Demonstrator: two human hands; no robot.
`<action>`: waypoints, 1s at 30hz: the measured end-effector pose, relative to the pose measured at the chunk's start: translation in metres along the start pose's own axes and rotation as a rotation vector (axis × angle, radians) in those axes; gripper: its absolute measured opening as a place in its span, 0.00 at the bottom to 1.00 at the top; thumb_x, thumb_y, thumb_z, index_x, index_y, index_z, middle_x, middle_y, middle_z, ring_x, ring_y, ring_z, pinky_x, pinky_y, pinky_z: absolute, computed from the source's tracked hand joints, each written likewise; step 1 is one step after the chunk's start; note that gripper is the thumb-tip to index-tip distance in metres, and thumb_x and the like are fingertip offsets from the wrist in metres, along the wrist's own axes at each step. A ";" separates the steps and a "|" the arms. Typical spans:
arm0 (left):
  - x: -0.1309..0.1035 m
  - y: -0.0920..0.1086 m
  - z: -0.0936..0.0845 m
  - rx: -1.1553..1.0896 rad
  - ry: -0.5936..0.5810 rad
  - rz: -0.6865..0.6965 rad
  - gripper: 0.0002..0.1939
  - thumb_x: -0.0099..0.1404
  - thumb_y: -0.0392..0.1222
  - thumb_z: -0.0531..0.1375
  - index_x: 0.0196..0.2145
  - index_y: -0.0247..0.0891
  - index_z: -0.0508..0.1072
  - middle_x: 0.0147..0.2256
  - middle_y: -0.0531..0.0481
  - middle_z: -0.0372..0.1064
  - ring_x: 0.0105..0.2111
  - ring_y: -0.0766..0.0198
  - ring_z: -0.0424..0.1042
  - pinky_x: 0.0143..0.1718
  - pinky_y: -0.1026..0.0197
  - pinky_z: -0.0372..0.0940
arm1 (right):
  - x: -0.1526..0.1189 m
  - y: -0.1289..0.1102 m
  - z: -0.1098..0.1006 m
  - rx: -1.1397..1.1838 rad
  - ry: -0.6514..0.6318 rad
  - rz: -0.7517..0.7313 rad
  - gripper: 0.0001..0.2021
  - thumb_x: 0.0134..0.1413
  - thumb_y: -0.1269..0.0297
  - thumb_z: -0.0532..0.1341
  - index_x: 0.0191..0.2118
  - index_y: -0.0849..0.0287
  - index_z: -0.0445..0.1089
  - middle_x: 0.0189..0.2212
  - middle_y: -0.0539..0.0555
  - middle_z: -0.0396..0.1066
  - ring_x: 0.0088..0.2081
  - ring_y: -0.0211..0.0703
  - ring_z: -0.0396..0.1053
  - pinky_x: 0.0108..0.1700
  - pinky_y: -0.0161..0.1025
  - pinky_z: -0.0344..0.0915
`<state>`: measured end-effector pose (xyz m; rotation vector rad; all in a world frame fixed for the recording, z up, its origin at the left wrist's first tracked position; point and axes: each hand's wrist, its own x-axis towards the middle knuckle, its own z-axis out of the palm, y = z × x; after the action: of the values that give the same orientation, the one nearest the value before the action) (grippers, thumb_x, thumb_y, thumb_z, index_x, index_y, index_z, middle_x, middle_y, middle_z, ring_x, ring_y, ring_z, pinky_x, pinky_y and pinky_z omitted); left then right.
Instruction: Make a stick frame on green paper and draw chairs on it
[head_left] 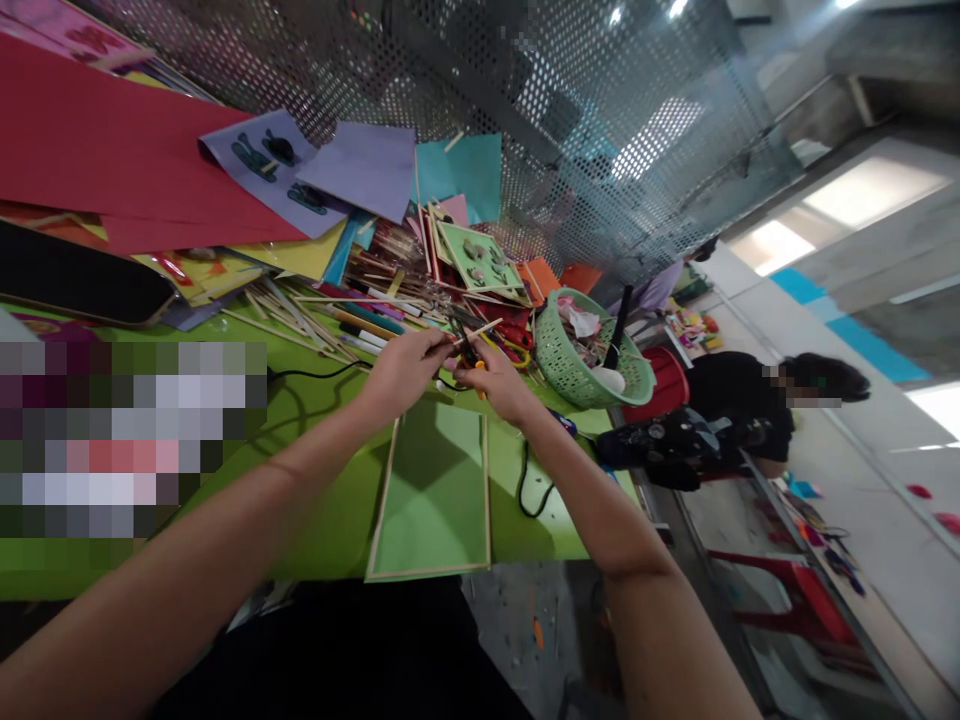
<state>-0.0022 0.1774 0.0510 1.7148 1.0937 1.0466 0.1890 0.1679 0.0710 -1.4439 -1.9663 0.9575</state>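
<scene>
Over the far side of the green table, my left hand (411, 368) is closed, its fingertips pinching a thin wooden stick (489, 328). My right hand (496, 378) wraps round orange-handled cutters (480, 368) with dark jaws. The jaws meet the stick between my two hands; whether they bite into it cannot be made out. Below my hands, close to the table's front edge, lies a green paper sheet (435, 490) with pale wooden strips along its edges.
Loose sticks and pens (360, 315) lie beyond my hands. A green basket (559, 350) stands right, near a red bucket (664, 380). Red paper (112, 140) and purple sheets (367, 165) lie back left against a perforated metal screen (570, 130). A person in black (731, 400) is at right.
</scene>
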 end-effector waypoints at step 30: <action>0.004 -0.013 0.007 0.006 -0.078 -0.044 0.17 0.72 0.49 0.54 0.26 0.41 0.69 0.20 0.55 0.64 0.23 0.63 0.63 0.28 0.59 0.54 | -0.002 0.019 -0.001 -0.388 0.085 -0.097 0.22 0.53 0.67 0.60 0.54 0.59 0.75 0.46 0.58 0.80 0.49 0.56 0.75 0.58 0.51 0.70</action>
<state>0.0022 0.1837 0.0375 1.7145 1.0815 0.9416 0.2020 0.1702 0.0565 -1.5428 -2.2190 0.4792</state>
